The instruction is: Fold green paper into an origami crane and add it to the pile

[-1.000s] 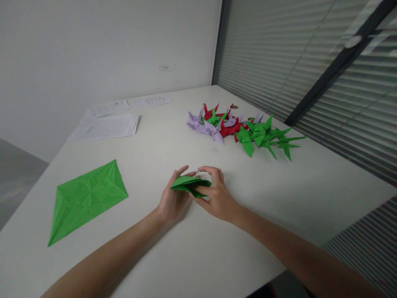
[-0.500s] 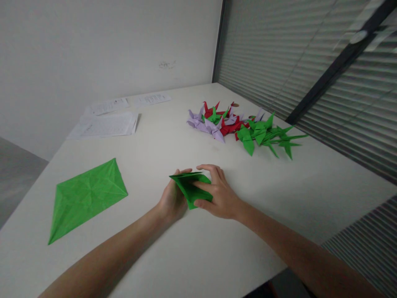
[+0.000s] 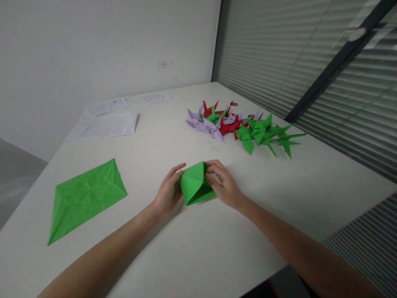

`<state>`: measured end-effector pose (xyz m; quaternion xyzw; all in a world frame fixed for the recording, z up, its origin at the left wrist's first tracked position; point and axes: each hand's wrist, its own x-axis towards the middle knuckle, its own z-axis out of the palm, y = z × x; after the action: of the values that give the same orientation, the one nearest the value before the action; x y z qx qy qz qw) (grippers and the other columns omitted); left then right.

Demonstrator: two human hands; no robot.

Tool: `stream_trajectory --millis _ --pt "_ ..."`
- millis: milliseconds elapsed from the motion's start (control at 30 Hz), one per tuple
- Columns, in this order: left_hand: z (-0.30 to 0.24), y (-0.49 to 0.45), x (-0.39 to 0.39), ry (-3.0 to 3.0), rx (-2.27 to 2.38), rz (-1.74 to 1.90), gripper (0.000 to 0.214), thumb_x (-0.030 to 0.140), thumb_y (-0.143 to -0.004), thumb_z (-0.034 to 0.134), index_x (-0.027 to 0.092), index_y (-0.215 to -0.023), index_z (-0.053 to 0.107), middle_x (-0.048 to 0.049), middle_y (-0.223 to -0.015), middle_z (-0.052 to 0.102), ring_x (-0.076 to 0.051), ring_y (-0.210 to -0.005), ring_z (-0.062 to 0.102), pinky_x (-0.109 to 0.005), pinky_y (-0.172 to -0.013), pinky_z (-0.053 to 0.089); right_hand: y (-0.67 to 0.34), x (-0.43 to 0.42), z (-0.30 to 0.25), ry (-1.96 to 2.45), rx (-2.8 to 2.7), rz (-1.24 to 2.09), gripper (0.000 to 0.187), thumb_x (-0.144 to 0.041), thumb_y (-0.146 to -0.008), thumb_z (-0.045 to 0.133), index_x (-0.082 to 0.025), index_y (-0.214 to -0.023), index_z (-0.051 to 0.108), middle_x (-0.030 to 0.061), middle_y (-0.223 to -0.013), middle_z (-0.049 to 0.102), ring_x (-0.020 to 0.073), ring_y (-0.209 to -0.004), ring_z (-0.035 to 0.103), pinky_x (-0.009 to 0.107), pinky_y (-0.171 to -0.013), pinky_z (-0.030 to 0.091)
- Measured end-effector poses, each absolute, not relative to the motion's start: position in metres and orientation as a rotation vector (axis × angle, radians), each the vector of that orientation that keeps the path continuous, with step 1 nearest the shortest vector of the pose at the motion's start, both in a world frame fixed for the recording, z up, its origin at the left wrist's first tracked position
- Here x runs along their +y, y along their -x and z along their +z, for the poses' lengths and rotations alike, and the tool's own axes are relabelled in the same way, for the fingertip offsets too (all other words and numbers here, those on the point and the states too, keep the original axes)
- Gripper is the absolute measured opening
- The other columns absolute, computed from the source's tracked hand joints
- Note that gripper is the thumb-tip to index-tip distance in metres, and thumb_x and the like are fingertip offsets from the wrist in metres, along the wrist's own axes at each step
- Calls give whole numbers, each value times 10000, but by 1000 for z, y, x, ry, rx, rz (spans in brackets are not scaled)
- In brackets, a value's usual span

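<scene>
A partly folded sheet of green origami paper is between my two hands, just over the table's near middle. One flap stands up, and a dark opening shows beneath it on the right. My left hand holds the paper's left edge, its thumb near the top and the other fingers partly hidden behind. With thumb and fingers my right hand pinches the raised flap at its upper right corner. To the left, an unfolded green sheet with many crease lines lies flat on the table.
Folded paper cranes in purple, red and green lie in a pile at the back right, by the window blinds. Printed white papers lie at the back left of the white table.
My right hand has drawn its fingers out of the paper's opening and now grips the flap's corner. The flap has swung upward, showing its lighter green face. The flat sheet stays put.
</scene>
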<state>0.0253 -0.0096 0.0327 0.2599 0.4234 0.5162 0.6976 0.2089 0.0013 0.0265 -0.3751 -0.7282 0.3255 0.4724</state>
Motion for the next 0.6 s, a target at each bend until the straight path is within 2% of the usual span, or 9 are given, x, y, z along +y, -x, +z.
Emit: stream_trajectory --millis 67,133,200,267,333,433,500,600 --pt "34 -23 -11 -683 935 1137 493 280 -791 719 198 -1256 580 -17 -776 638 -133 -663 576 -219 -596 458 -210 5 27 953 -1588 975 301 -526 -911 515 -226 -925 531 34 -877 589 173 -811 601 313 -731 513" --pt "34 -22 -12 -811 933 1132 549 310 -797 733 215 -1308 559 1 -732 619 -120 -638 551 -208 -588 448 -212 7 27 976 -1470 1182 386 -578 -845 584 -243 -1019 504 -7 -789 596 142 -661 576 265 -592 476" --pt "33 -22 -13 -917 953 1160 561 321 -794 747 216 -1315 568 21 -672 588 -104 -596 514 -189 -559 423 -212 8 28 992 -1380 1331 485 -559 -775 672 -254 -1105 488 -40 -732 598 124 -587 557 242 -532 438" --pt "33 -22 -14 -992 982 1192 558 290 -776 768 208 -1300 592 37 -610 554 -87 -546 465 -170 -512 378 -212 9 27 1019 -1303 1388 529 -493 -721 742 -258 -1131 504 -58 -704 604 120 -580 569 240 -540 440" --pt "33 -23 -15 -1050 1000 1213 562 252 -756 784 194 -1288 611 52 -553 522 -72 -494 412 -161 -462 319 -211 11 26 1043 -1278 1404 463 -448 -673 782 -233 -1032 582 -44 -707 631 126 -609 595 253 -580 464" --pt "31 -23 -13 -1076 1012 1201 623 262 -740 799 185 -1321 590 67 -504 513 -63 -450 394 -161 -438 290 -212 14 23 1075 -1293 1392 326 -450 -639 794 -190 -776 652 -7 -693 654 133 -616 594 272 -598 474" --pt "28 -22 -10 -1021 1012 1189 626 314 -718 817 168 -1292 615 51 -526 576 -73 -475 464 -169 -477 364 -212 16 22 1094 -1298 1348 307 -448 -628 799 -185 -706 662 -8 -654 643 130 -596 573 274 -587 463" --pt "21 -20 -5 -922 1002 1211 494 408 -660 845 123 -1052 745 -37 -689 717 -124 -642 614 -225 -641 499 -214 17 23 1093 -1319 1300 294 -442 -621 803 -186 -670 668 -14 -624 634 128 -587 555 277 -590 454"
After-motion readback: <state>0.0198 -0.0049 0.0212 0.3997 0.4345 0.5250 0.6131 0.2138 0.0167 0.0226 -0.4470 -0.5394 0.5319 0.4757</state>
